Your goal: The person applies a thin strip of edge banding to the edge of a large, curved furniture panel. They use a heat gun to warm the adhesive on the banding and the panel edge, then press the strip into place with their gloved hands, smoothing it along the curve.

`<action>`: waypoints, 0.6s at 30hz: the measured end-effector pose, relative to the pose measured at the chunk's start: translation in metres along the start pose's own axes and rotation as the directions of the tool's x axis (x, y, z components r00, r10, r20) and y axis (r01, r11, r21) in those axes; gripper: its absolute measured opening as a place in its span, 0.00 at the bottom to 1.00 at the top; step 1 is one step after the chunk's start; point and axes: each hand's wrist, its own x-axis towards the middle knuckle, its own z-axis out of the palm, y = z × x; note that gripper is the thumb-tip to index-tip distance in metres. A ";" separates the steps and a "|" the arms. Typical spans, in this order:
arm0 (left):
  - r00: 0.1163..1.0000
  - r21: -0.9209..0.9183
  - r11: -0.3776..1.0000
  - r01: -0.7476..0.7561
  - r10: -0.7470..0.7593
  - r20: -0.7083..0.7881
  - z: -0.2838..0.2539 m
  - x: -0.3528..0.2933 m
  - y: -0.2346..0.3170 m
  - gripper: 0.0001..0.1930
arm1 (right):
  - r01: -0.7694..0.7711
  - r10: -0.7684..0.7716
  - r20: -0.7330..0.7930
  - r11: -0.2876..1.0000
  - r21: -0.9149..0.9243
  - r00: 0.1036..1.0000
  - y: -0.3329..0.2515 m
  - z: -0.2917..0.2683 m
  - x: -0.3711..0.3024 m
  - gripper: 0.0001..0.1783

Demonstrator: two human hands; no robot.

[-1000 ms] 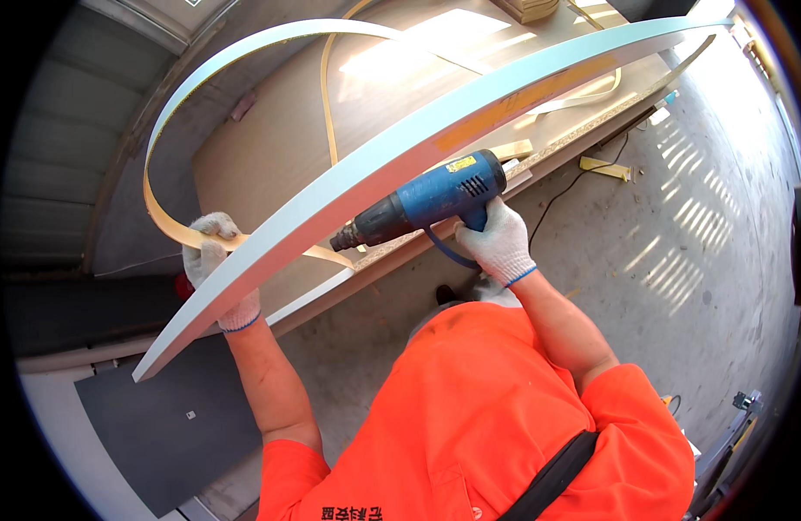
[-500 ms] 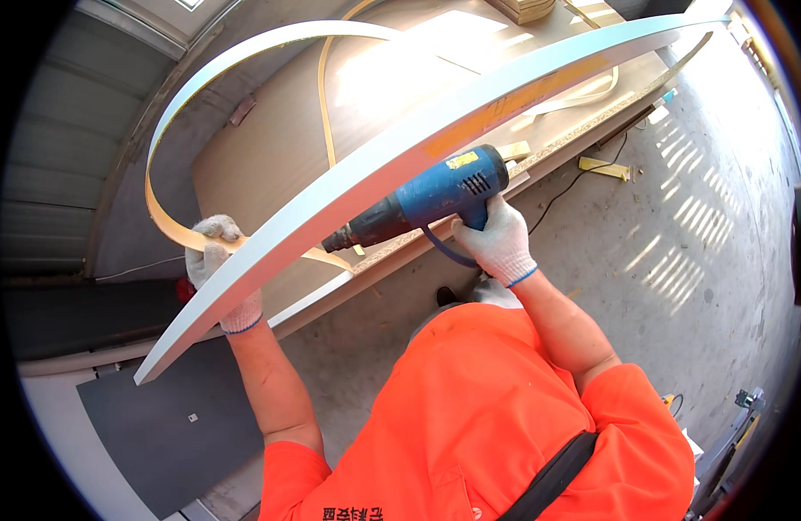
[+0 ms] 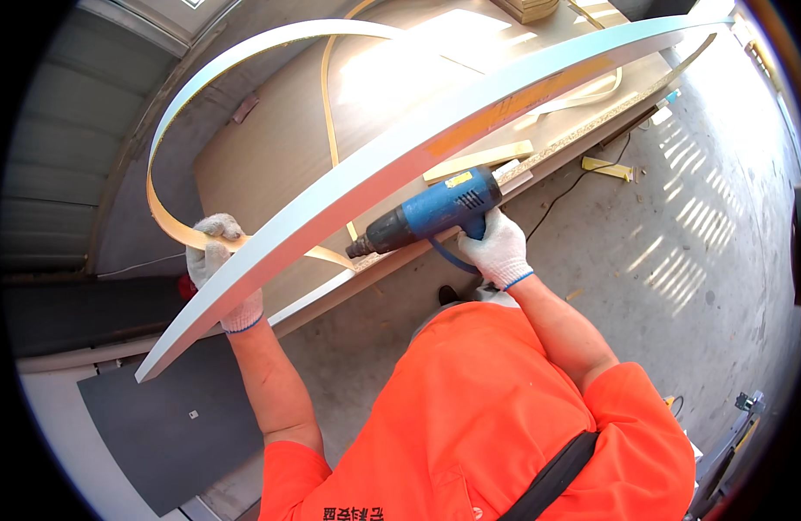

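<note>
My right hand, in a white knit glove with a blue cuff, grips the handle of a blue heat gun. Its dark nozzle points left, below and apart from the pinkish-white edge of a long curved board. That board arcs from lower left to upper right, with an orange patch along its edge. My gloved left hand pinches a bendy strip of edge banding, white on one face and yellowish on the other. The strip loops up and round to the back. Part of my left hand is hidden behind the board.
Beneath lies a brown wooden sheet with a rough chipboard edge. Wood offcuts rest on it near the heat gun. A dark cable trails across the grey floor past a yellow piece. A dark grey panel lies at lower left.
The heat gun in my right hand has come down toward me, and its nozzle has shifted slightly right, farther from the curved board. My left hand stays almost still on the strip.
</note>
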 end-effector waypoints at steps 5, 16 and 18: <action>1.000 -0.051 0.999 0.010 -0.010 0.004 -0.001 0.000 0.000 0.15 | 0.038 -0.032 -0.050 0.992 0.122 0.998 -0.039 -0.023 0.005 0.23; 0.999 -0.045 0.998 0.047 -0.046 0.029 -0.001 -0.001 0.003 0.16 | 0.040 -0.038 -0.036 0.998 0.043 0.999 -0.027 -0.013 0.009 0.24; 0.999 -0.039 0.998 0.039 -0.038 0.033 0.001 0.000 0.004 0.17 | 0.035 -0.035 0.000 0.999 0.009 0.999 -0.005 -0.001 0.005 0.24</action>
